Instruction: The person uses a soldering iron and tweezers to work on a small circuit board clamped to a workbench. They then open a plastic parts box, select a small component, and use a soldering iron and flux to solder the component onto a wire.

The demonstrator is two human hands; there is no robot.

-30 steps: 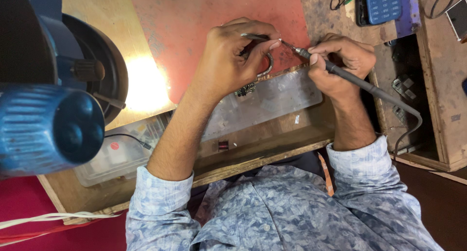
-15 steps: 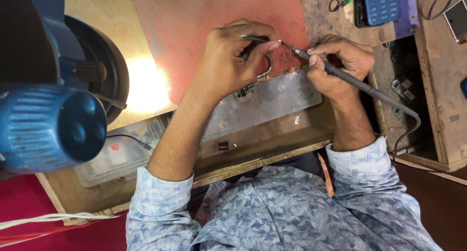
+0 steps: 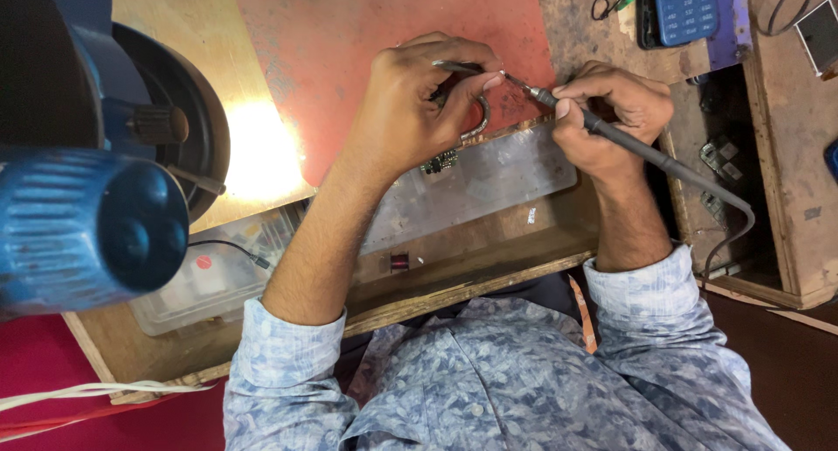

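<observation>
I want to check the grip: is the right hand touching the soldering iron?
Touching. The head view shows the right hand wrapped around the soldering iron, fingers pressed on its dark handle near the tip.

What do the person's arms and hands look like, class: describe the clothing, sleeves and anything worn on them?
Both arms wear a light blue shirt with a darker leaf-like pattern. The left sleeve and the right sleeve are both rolled up to about mid-forearm, leaving the lower forearms bare. The left hand and right hand are bare: no gloves, rings, watch or bracelet show.

place: repair workshop | signs: soldering iron [image 3: 646,152], keypad phone [image 3: 687,10], worn wooden bench [image 3: 489,272]
</observation>
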